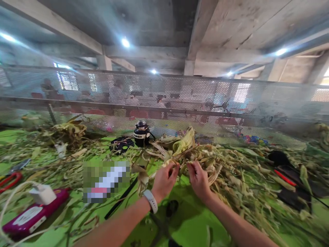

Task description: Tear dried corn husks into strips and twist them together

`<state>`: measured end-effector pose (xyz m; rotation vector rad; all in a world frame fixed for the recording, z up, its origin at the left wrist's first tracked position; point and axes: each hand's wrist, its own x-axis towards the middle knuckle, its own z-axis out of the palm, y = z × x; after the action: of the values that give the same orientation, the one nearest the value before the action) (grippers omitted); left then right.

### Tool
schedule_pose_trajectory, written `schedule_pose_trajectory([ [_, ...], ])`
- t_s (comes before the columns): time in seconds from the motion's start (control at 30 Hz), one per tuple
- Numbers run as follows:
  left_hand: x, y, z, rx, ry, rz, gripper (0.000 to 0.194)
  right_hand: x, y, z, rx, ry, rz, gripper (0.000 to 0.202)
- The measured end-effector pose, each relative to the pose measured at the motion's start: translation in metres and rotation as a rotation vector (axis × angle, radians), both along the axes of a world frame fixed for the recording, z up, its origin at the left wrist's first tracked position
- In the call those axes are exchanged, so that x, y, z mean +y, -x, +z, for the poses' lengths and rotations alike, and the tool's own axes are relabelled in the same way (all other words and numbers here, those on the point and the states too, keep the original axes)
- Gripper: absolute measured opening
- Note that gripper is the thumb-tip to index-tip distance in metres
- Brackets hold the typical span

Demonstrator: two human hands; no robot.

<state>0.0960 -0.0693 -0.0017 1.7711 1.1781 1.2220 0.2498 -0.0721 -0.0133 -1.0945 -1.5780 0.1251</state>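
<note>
My left hand [166,179], with a white band on its wrist, is closed in a pinch at the near edge of a heap of dry husks [226,164]. Facing it, a short gap away, my right hand [199,180] pinches with thumb and forefinger as well. Both sets of fingertips are on pale, dry husk pieces; whether they share one strip I cannot tell. Just beyond the hands rises a larger yellow-green husk [186,142]. Below them, the green tabletop [195,219] shows with a dark cross-shaped thing [161,223] on it.
A dark jar [142,133] stands behind the husks, beside a black round disc [121,144]. Leftward lie a purple power strip [36,212] with a white plug, and red-handled scissors [11,180]. A red-and-black item [285,177] lies right. A perforated metal screen [164,89] borders the back.
</note>
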Motion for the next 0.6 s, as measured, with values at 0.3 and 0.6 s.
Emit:
schedule_pose_trajectory([
  [0.3, -0.002, -0.012, -0.013, -0.500, 0.297, -0.274, 0.037, -0.006, 0.001, -0.006, -0.134, -0.022, -0.028, 0.025],
  [0.6, -0.002, -0.005, -0.012, -0.572, 0.356, -0.248, 0.042, -0.008, 0.007, -0.011, -0.033, 0.080, -0.032, 0.025],
])
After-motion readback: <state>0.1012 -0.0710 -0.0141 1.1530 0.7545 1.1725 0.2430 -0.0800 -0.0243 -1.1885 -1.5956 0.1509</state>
